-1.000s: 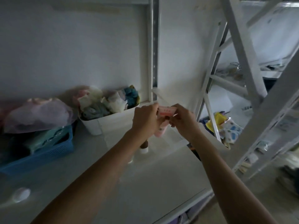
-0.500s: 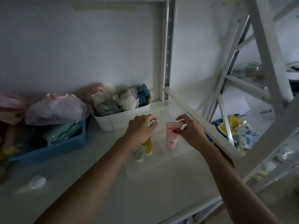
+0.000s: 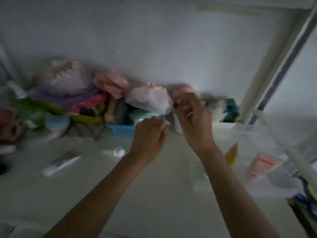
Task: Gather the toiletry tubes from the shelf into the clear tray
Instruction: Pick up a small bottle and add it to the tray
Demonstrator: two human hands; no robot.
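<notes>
In the blurred head view, both hands are hovering over the shelf (image 3: 154,194): the left hand (image 3: 148,136) loosely curled, the right hand (image 3: 193,121) with fingers parted, neither gripping anything. A pink tube (image 3: 262,163) and yellow tube (image 3: 232,154) are lying in the clear tray (image 3: 274,179) at right; white tubes (image 3: 60,164) are lying on the shelf at left.

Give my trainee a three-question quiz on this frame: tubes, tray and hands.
1. True or false: the pink tube lies inside the clear tray.
2. Which lies left of the left hand? A) yellow tube B) white tube C) pink tube
3. Fill in: neither the left hand nor the right hand holds a ____.

Key: 1 true. 2 B, the white tube on the shelf; the yellow tube is right of both hands. 3 tube.
</notes>
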